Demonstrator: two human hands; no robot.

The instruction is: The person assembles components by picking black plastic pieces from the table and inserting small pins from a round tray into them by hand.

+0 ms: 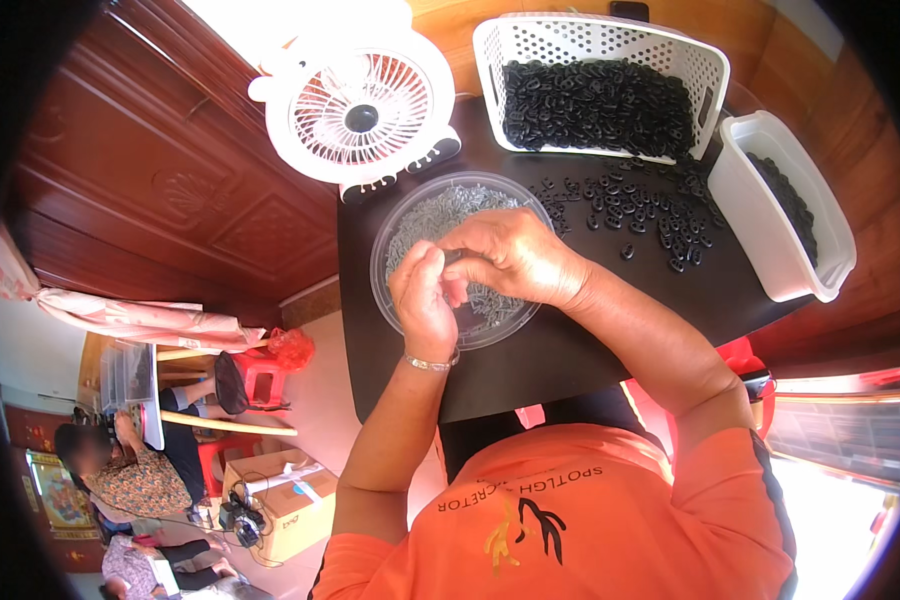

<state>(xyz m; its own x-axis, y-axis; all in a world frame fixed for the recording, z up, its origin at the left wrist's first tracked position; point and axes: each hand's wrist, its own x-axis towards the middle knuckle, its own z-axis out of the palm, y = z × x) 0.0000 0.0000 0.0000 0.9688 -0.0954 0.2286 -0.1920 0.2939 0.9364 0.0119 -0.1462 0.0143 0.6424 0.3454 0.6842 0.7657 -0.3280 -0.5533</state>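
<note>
Apparently, left hand (423, 300) and right hand (523, 256) pinch 1 dark piece (454, 256).

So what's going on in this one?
A person's right hand pinches a small dark piece, with the left hand close against it, over a round tub of small grey pieces. Loose black pieces lie on the dark table; more sit in a white basket.
</note>
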